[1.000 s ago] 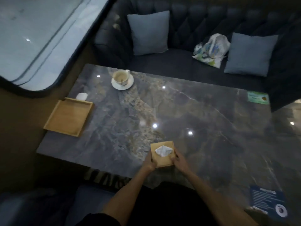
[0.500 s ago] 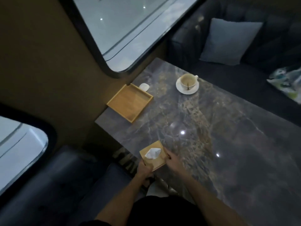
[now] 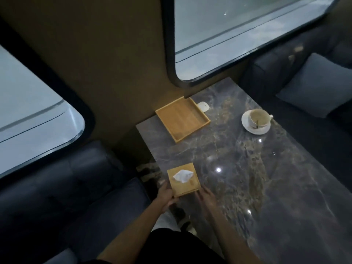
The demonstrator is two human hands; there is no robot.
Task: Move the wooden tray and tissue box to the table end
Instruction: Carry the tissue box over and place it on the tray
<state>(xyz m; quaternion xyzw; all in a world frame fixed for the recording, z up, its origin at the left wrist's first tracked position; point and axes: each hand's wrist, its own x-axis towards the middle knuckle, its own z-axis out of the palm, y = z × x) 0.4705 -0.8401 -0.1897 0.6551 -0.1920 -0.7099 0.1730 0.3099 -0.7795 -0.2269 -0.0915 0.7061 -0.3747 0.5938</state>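
A square wooden tissue box (image 3: 187,184) with a white tissue sticking out of its top rests at the near edge of the dark marble table (image 3: 247,178). My left hand (image 3: 165,197) grips its left side and my right hand (image 3: 206,199) holds its right side. The empty wooden tray (image 3: 182,119) lies flat at the table's far left end, against the wall below the window, well apart from both hands.
A small white object (image 3: 203,107) lies just behind the tray. A white cup on a saucer (image 3: 257,121) stands farther right. Dark sofas with grey cushions (image 3: 314,88) flank the table. Wall and windows close off the table's end.
Both hands have carried the tissue box left along the near edge, closer to the table's wall end. My view has swung left. The tray has stayed in place.
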